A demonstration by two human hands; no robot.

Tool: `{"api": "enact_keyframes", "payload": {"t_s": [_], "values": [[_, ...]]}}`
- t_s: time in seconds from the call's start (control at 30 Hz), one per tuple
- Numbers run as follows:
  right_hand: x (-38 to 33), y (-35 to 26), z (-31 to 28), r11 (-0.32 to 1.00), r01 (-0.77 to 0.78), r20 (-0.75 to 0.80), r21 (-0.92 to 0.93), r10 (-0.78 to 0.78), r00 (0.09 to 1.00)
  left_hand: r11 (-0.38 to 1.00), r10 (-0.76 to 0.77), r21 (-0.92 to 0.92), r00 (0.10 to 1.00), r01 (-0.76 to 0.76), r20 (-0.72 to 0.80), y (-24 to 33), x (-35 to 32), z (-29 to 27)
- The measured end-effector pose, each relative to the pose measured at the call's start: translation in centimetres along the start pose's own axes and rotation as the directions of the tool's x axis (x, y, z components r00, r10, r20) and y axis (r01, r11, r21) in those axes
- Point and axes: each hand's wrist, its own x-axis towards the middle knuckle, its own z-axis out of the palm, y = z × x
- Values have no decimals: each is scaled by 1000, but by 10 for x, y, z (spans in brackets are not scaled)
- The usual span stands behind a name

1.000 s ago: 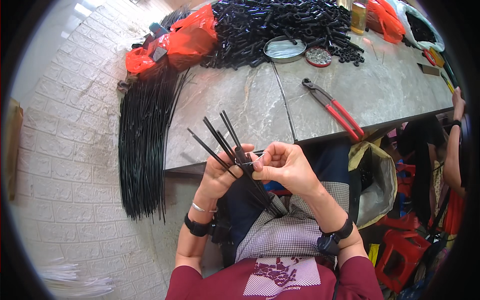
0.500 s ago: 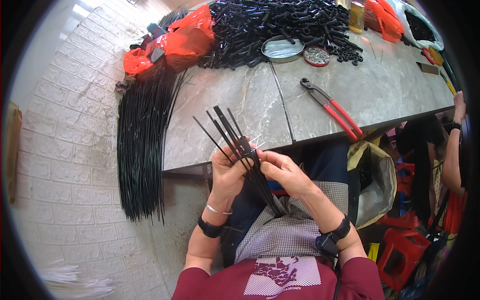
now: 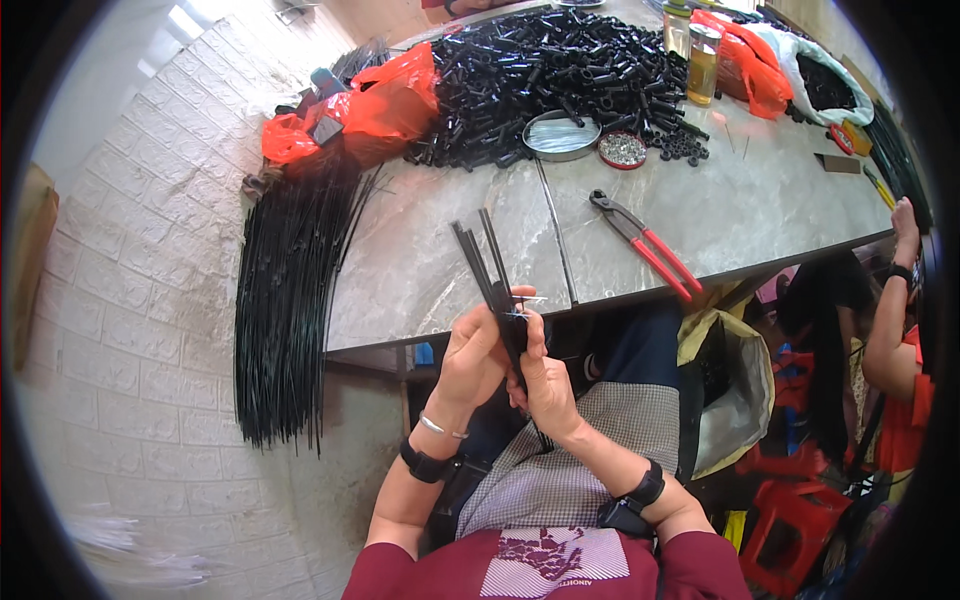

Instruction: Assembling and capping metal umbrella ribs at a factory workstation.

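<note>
While the left hand [image 3: 470, 350] folds its grip around a few slim black rods [image 3: 492, 280], the right hand [image 3: 548, 390] closes on them lower down, its thumb laid along them and its index finger raised beside them. The rods tilt, upper ends leaning left, and both hands sit left of the red-handled pliers [image 3: 650, 258] and nearer the person. A pale wire [image 3: 528, 299] sticks out sideways from the rods, just above the raised finger; whether a fingertip touches it, I cannot tell. A checked cloth [image 3: 640, 410] covers the lap, also nearer than the pliers.

The pliers lie on the grey counter [image 3: 430, 230], handles toward its near edge. Just beyond them sits a small red dish [image 3: 622, 166] of silvery bits; beyond and to their left, a round tin [image 3: 562, 156] holds pale wires. Farther beyond the pliers spreads a heap of black tubes [image 3: 560, 75] — little black rings [image 3: 685, 150] beside it. A jar [image 3: 702, 75] of amber liquid stands beyond and right of the pliers. Far to their left are a red plastic bag [image 3: 400, 100] and a thick fall of long rods [image 3: 285, 310]. Right of the pliers, and nearer, a yellow-rimmed sack [image 3: 740, 425] gapes — a red stool [image 3: 805, 490] past it. Well right of the pliers shows a co-worker's hand [image 3: 905, 225].
</note>
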Motion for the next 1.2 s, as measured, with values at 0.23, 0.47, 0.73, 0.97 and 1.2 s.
{"api": "enact_keyframes", "payload": {"t_s": [0.23,0.47,0.73,0.97,1.2], "values": [[-15,-14,22,969,195,-133,-150,-216,967,908,186,363,978,-209,98,-1,-15,28],[-25,-25,25,947,290,-63,-137,-300,952,864,234,427,963,-269,133,9,-27,52],[-26,-64,2,882,292,242,-369,-212,947,772,388,559,921,-302,-37,33,-34,59],[-19,-111,-3,973,183,164,-143,-159,974,683,505,643,860,-347,-72,21,-20,41],[-8,-115,0,932,288,204,-219,-245,948,585,534,734,845,-345,-28,5,-17,41]]}}
